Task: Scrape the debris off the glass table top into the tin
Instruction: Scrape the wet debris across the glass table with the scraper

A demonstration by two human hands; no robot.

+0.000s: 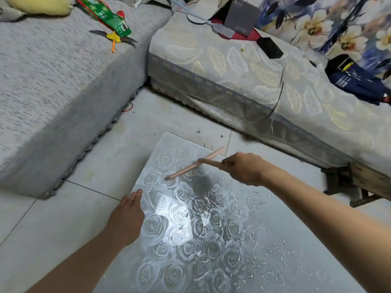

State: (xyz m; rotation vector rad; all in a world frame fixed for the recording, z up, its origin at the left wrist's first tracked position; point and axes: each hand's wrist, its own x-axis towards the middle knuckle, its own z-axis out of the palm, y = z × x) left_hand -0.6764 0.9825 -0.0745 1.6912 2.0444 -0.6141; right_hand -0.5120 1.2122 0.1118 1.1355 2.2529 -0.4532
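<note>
Your glass top [169, 246], frosted with a rose pattern, fills the lower middle of the view above the tiled floor [63, 218], with one rounded corner pointing toward 12 o'clock. Your left hand [127, 216] lies flat on the glass's edge at about 9 o'clock, fingers straight and together, gripping nothing. Your right hand [243, 168] comes in from 3 o'clock and is clenched round the handle of a scraper [190, 168], up near the 1 o'clock side of the glass. The scraper's long thin edge slants from 2 o'clock down toward 8 o'clock, and its lower tip meets the glass near the 11 o'clock corner; it is blurred, so you cannot tell how much of the edge touches. Debris [281, 254] is scattered as pale flecks over the glass from 3 to 5 o'clock, with a darker patch near its middle, just below your right hand. Beyond the floor, a grey sofa [53, 92] sits at 10 o'clock, with a green packet [105, 15] lying on it. A couch under a leaf-patterned cover [243, 70] runs across 1 to 3 o'clock, carrying a grey box [241, 15] and a floral cloth [317, 24].
</note>
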